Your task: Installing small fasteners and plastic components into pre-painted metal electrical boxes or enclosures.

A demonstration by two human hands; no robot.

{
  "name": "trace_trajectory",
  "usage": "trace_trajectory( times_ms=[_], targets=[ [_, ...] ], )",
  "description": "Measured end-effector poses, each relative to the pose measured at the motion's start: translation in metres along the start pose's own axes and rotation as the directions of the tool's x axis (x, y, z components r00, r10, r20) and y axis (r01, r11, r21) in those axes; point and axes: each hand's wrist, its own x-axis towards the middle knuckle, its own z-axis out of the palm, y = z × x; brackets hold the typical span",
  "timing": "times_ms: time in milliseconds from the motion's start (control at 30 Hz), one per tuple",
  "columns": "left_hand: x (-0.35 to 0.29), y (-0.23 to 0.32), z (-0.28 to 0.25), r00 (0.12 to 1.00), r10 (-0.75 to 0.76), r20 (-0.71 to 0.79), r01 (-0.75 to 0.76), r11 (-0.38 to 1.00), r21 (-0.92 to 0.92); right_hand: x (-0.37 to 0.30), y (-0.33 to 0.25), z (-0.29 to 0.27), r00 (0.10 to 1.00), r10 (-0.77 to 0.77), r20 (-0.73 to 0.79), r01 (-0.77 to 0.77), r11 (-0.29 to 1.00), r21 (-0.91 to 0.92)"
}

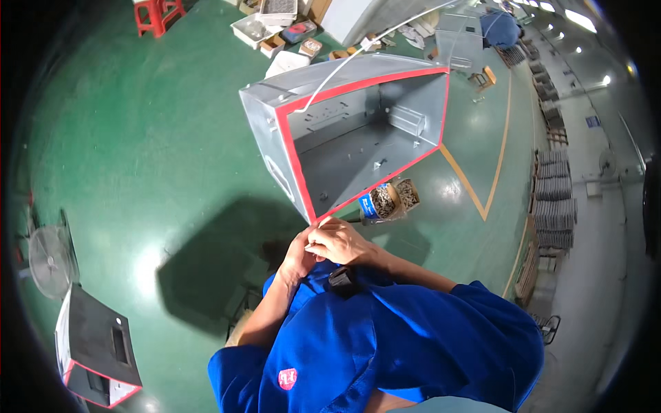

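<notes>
With fingers (321, 238) bunched together (hard to tell if clamped on anything), by near corner of box (344, 144), lengthwise forward-right from them, nearer right hand (343, 242).

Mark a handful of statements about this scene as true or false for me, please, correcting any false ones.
1. The person's bare left hand and bare right hand are close together at the near corner of a large, hollow grey metal box. True.
2. The box's opening is edged in yellow. False: a red strip edges it.
3. An open blue-and-white carton of small metal parts lies beyond the hands, toward the right. True.
4. The red plastic stool is at the picture's lower right. False: it is at the upper left.
5. A round, wire-guarded fan stands at the picture's left. True.
</notes>
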Motion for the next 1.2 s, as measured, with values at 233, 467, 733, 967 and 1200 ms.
trace_trajectory(
  times_ms=[233,467,733,967,1200],
  targets=[
    [0.026,-0.008,-0.013,0.994,0.004,-0.111,0.003,0.998,0.063,-0.014,0.032,-0.003,0.991,-0.132,0.026,0.131,0.99,0.045],
    [0.045,-0.028,-0.016,0.998,0.064,-0.029,-0.047,0.908,0.416,-0.023,0.054,-0.035,0.968,0.245,-0.056,-0.214,0.921,0.324],
    [0.04,-0.034,-0.031,0.996,0.083,0.013,-0.075,0.803,0.591,-0.035,0.14,-0.122,0.794,0.558,-0.243,-0.174,0.591,0.788],
    [0.03,-0.04,0.002,0.845,0.135,-0.518,0.175,0.845,0.505,-0.059,0.247,-0.165,0.59,0.638,-0.495,0.128,0.532,0.837],
    [0.019,-0.052,-0.004,0.739,0.32,-0.593,-0.009,0.884,0.466,-0.055,0.295,-0.187,0.547,0.665,-0.509,0.187,0.495,0.848]
  ],
)
